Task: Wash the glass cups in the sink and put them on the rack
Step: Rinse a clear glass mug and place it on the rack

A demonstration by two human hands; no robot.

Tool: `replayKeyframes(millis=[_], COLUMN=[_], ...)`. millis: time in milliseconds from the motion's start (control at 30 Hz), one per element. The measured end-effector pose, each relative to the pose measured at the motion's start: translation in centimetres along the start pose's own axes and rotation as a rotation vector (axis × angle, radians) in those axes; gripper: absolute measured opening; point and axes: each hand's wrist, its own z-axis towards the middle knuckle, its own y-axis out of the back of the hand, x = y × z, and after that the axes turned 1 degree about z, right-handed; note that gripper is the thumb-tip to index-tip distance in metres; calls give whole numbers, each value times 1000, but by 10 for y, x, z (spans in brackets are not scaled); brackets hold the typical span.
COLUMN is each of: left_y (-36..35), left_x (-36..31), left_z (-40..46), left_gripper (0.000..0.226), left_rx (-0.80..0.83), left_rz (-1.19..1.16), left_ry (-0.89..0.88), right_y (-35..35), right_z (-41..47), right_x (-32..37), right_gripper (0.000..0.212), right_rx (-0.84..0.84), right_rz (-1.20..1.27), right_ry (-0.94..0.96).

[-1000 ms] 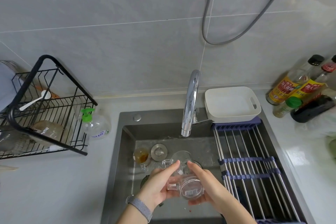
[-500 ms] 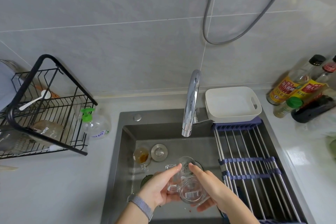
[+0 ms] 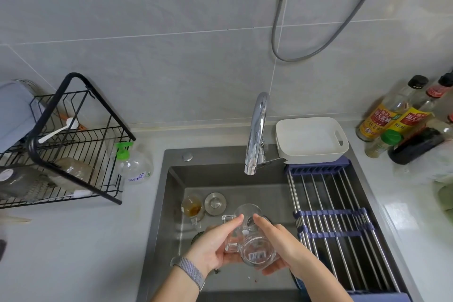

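Clear glass cup (image 3: 252, 245) lies sideways between our left hand (image 3: 215, 245) and right hand (image 3: 282, 247), both apparently cradling it, mouth toward the faucet (image 3: 255, 135).

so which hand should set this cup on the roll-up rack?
Right, probably. The right hand cradles the cup from the rack side, and the rack lies just right of it. The left hand is on the far side, by the handle.
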Motion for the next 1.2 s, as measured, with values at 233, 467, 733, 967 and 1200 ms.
replayKeyframes(millis=[233, 467, 733, 967, 1200], left_y=[-1, 1, 7, 31, 58], left_x=[0, -8, -7, 20, 34], left_z=[-1, -16, -52, -81, -109], left_gripper=[42, 32, 38, 45, 38], left_rx=[-34, -64, -79, -209, -261], left_rz=[-6, 132, 396, 226, 32], left_ry=[-113, -394, -668, -671, -766], right_y=[2, 6, 0, -19, -72], right_z=[-4, -17, -24, -34, -44], right_x=[11, 10, 13, 21, 21], right_gripper=[54, 42, 89, 74, 80], right_rx=[55, 216, 342, 443, 491], right_rz=[-43, 16, 67, -109, 1], right_ry=[118, 423, 771, 777, 779])
